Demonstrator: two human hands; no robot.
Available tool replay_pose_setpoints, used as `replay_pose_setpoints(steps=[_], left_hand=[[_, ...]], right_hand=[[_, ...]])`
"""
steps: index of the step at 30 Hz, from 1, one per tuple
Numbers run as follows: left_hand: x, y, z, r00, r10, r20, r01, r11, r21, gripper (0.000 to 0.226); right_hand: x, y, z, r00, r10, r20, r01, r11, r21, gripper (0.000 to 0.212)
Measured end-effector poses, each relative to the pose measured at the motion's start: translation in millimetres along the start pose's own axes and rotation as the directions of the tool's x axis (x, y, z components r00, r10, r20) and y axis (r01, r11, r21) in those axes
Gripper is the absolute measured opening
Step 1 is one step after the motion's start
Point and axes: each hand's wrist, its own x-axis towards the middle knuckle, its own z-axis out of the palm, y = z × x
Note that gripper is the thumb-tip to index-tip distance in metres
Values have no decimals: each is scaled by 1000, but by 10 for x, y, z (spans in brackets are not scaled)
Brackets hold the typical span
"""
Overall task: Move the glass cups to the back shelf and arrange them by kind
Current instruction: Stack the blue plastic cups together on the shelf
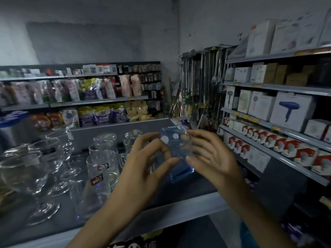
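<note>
I have the blue-tinted glass cup (177,151) pinched between my left hand (148,158) and right hand (209,156), just above the grey shelf (200,185) right of the mugs (103,163), so I'd lower it level with both, releasing 1 hand only once it stands.

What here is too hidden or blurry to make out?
Head view only.
1. Blue glass: its sides are covered by the left hand and right hand.
2. Mug labels: print blurred, unreadable.
3. Goblet: cut off by the left edge.
4. Shelf price tags: too small to read.
</note>
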Motion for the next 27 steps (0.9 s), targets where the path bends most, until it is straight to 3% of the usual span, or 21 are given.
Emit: replay_pose_setpoints(steps=[3, 5, 7, 10, 12, 15, 19, 24, 27], left_hand=[[-123, 53, -1, 996, -66, -66, 59, 992, -113, 20], [-229, 35, 24, 990, -104, -90, 87, 981, -171, 20], [-329, 12, 75, 986, -132, -100, 107, 970, -220, 25], [-436, -39, 194, 984, -129, -119, 98, 967, -234, 27], [-481, -74, 276, 985, -130, -109, 100, 964, -246, 25], [-496, -121, 350, 990, -120, -77, 97, 963, -251, 17], [-440, -249, 370, 996, -51, -69, 34, 972, -233, 16], [-386, -380, 390, 995, -44, -86, 21, 967, -255, 15], [-369, -433, 389, 994, -56, -93, 28, 961, -276, 21]], right_hand=[[155, 73, -83, 999, 44, -26, -42, 996, 74, 32], [331, 269, -127, 990, 105, -92, -112, 991, -72, 25], [536, 490, -150, 982, 167, -87, -185, 941, -284, 38], [812, 763, -135, 988, 154, -34, -142, 775, -616, 61], [917, 893, -116, 988, 152, -21, -121, 691, -712, 66], [979, 1050, -92, 970, 242, -31, -187, 653, -734, 61], [964, 1171, -68, 957, 286, -41, -240, 704, -668, 28], [920, 1146, -14, 965, 248, -86, -242, 712, -659, 43], [881, 1118, 2, 969, 220, -112, -245, 801, -547, 54]])
